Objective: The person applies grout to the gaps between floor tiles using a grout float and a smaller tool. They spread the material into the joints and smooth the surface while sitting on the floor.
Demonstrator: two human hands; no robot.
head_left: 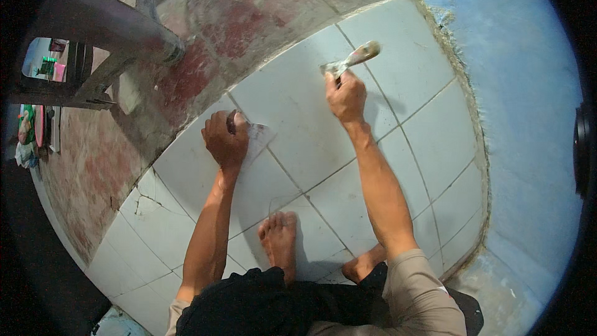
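In R hand (347, 96): short-handled tool (357, 57), 1 pc., fingers closed round it; handle points fwd & to R of hand. Contact w/ tiles unclear. In L hand (226, 139): pale flat piece (259, 137), 1 pc., blurred, kind unclear; fingers curled tight on it, piece showing at R side of hand. Below both hands: white tiled floor (283, 109), dark joints. Fwd-L of L hand: reddish floor (205, 56), dark furniture (118, 18). R of R hand: blue wall (522, 87).
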